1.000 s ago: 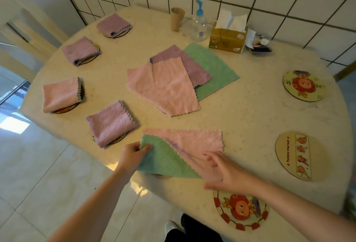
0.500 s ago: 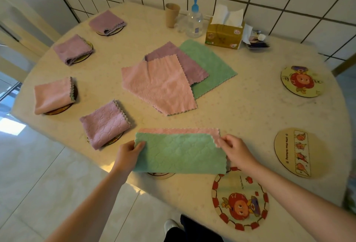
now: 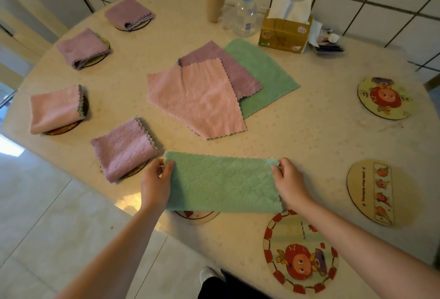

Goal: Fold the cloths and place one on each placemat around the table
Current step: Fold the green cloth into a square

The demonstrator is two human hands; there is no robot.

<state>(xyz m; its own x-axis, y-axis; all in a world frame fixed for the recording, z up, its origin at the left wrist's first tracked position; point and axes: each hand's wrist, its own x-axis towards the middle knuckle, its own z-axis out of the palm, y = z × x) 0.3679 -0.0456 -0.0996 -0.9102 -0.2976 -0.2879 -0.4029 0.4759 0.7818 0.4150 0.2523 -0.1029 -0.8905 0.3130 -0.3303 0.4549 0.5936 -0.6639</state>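
Observation:
A green cloth (image 3: 223,182), folded in half with a thin pink edge showing along its far side, lies near the table's front edge. My left hand (image 3: 156,182) pinches its left end and my right hand (image 3: 289,181) pinches its right end. It partly covers a round placemat (image 3: 197,216). Several folded cloths rest on placemats at the left: purple (image 3: 123,148), pink (image 3: 56,108), purple (image 3: 82,47), purple (image 3: 128,13). Unfolded pink (image 3: 197,101), purple (image 3: 228,68) and green (image 3: 264,72) cloths overlap in the table's middle. Bare placemats lie at front right (image 3: 301,251), right (image 3: 370,191) and far right (image 3: 384,97).
Along the tiled wall stand a brown cup (image 3: 215,5), a pump bottle (image 3: 245,13), a tissue box (image 3: 284,31) and small clutter (image 3: 326,41). The table edge (image 3: 71,175) curves at the left over a tiled floor. A shoe (image 3: 208,275) shows below.
The green side has been folded up over the pink side, and both hands have slid out to the cloth's two ends, aligning the edges.

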